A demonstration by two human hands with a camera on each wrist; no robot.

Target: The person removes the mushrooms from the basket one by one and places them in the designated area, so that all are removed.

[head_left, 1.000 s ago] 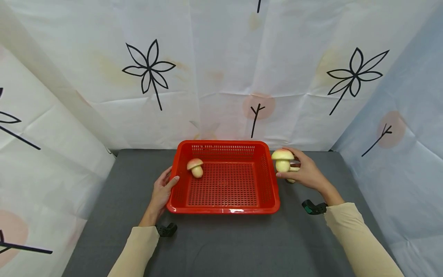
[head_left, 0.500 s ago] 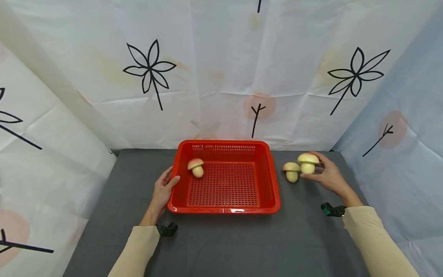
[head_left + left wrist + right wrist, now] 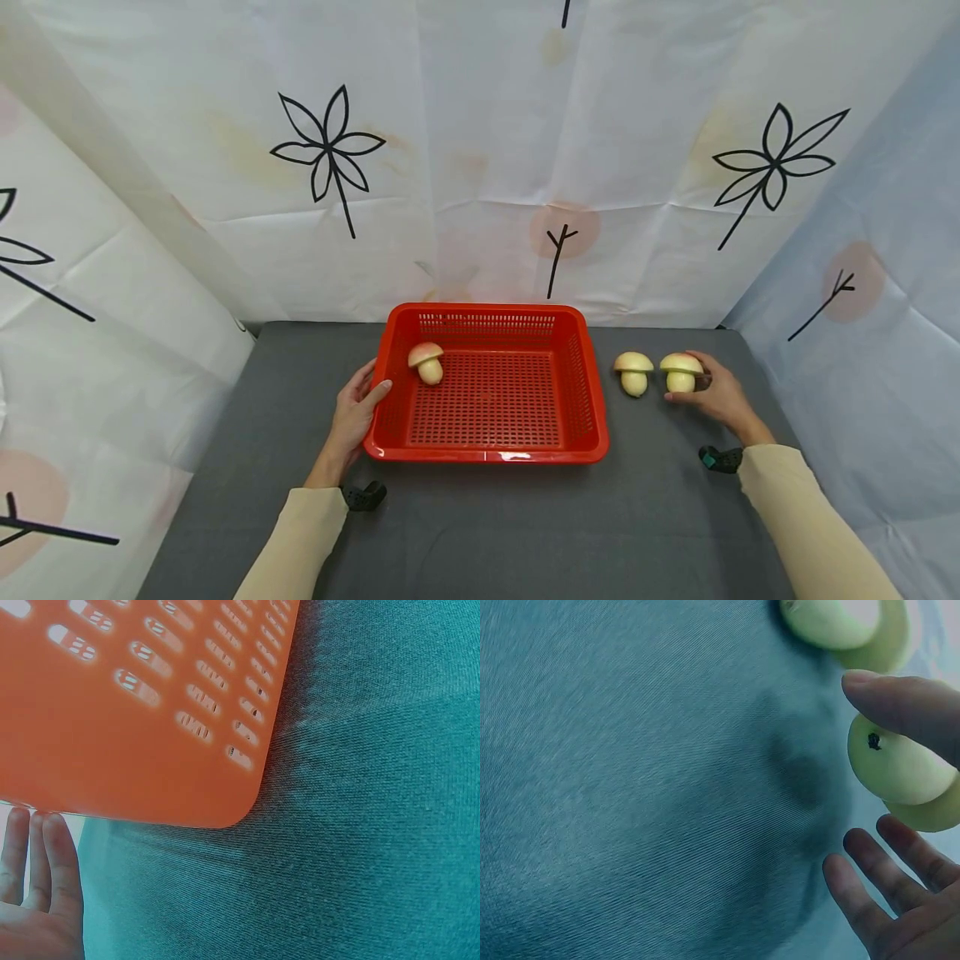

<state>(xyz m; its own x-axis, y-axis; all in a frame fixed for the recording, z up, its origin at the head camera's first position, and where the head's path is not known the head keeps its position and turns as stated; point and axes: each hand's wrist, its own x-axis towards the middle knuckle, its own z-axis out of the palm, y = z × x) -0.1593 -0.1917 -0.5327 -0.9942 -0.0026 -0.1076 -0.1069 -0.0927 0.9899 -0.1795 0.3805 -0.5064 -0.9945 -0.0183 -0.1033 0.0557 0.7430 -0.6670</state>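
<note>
My left hand holds the left rim of a red plastic basket, thumb over the rim. In the left wrist view, several fingers touch the basket wall from outside. A toy mushroom with a reddish cap lies in the basket's left part. Right of the basket, my right hand holds another toy mushroom between thumb and fingers; whether it touches the table I cannot tell. A third mushroom lies on the table between that one and the basket, apart from both.
The grey cloth-covered table runs back to a white patterned curtain. More curtain hangs on the left and on the right. Dark wrist cameras sit on both wrists.
My right hand has carried its mushroom rightward from beside the basket's rim, then lowered it toward the table. The third mushroom has come fully into sight. The left hand and basket stay put.
</note>
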